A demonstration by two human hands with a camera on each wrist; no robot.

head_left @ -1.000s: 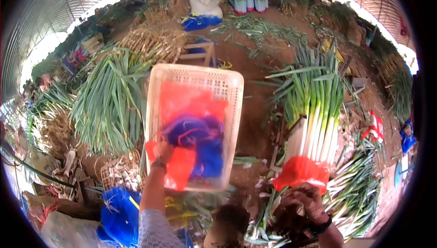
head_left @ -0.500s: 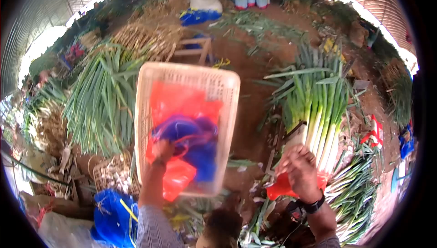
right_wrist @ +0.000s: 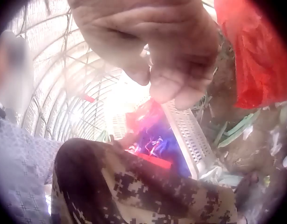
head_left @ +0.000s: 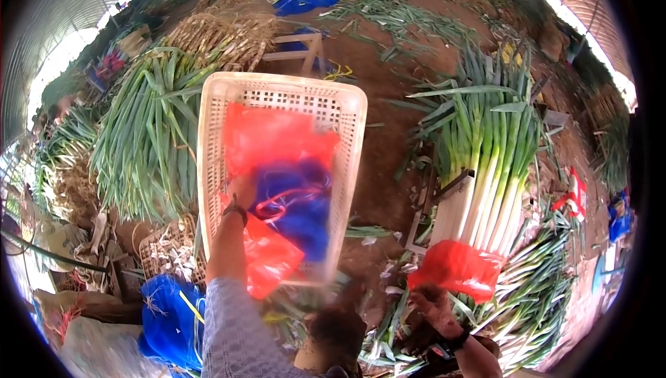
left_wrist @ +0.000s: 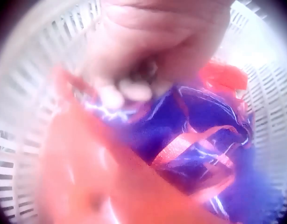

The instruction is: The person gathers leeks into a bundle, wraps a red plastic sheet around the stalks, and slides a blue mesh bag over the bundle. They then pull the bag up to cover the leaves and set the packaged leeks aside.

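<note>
My left hand (head_left: 241, 189) is down inside the cream plastic basket (head_left: 352, 170), among red plastic bags (head_left: 270, 135) and blue plastic (head_left: 295, 198) with pink ribbon (left_wrist: 173, 149). In the left wrist view its fingers are curled, the fingertips against the crumpled blue plastic; I cannot tell whether they grip it. My right hand (head_left: 436, 311) is just below a red plastic bag (head_left: 461, 267) that covers the lower ends of a bundle of long green onions (head_left: 492, 198). Its fingers are loosely bent in the right wrist view, with nothing visible between them.
The bundle lies along a wooden and metal rest (head_left: 454, 208). More green onions (head_left: 538, 295) lie at the right, and a leafy pile (head_left: 149, 142) flanks the basket's left. Blue plastic (head_left: 170, 322) sits near my left arm. A camouflage-clad knee (right_wrist: 134, 182) is close to the basket.
My left hand has moved slightly up and left inside the basket, shifting the red and blue plastic. My right hand rose over the red bag, then dropped below it.
</note>
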